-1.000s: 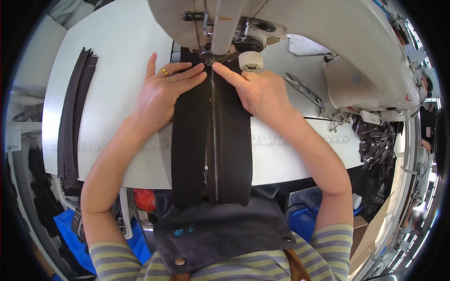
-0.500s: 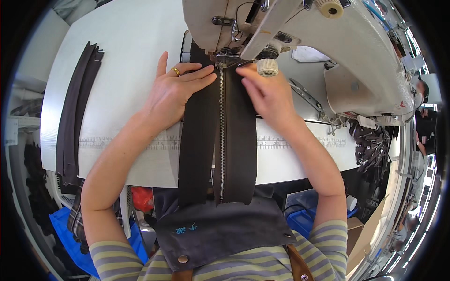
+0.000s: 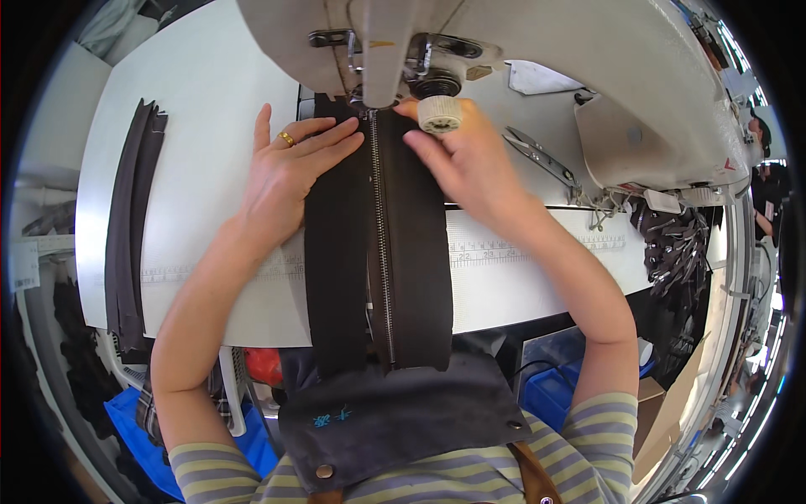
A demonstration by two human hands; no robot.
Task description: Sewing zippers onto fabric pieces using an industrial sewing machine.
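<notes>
A long dark fabric strip [image 3: 336, 252] and a metal zipper [image 3: 382, 252] run lengthwise under the sewing machine head [image 3: 579, 42]. The near ends hang over the table's front edge onto my apron. My left hand [image 3: 290, 172], a ring on one finger, lies flat and open on the fabric left of the zipper, fingertips beside the teeth. To the zipper's right, my right hand [image 3: 474, 168] is curled, thumb and forefinger closed on the fabric near the presser foot. A white knob [image 3: 440, 114] hides part of those fingers. The machine head covers the needle.
Folded dark strips [image 3: 133, 227] lie on the table's left. Metal scissors [image 3: 541, 158] rest right of my right hand, beside the machine. A bundle of dark zippers [image 3: 672, 239] hangs at the right end. A printed ruler [image 3: 537, 247] crosses the table [image 3: 193, 101].
The whole view has shifted, with the machine head now further left and higher. Both hands stay on the fabric by the foot; the right forefinger reaches closer to the zipper.
</notes>
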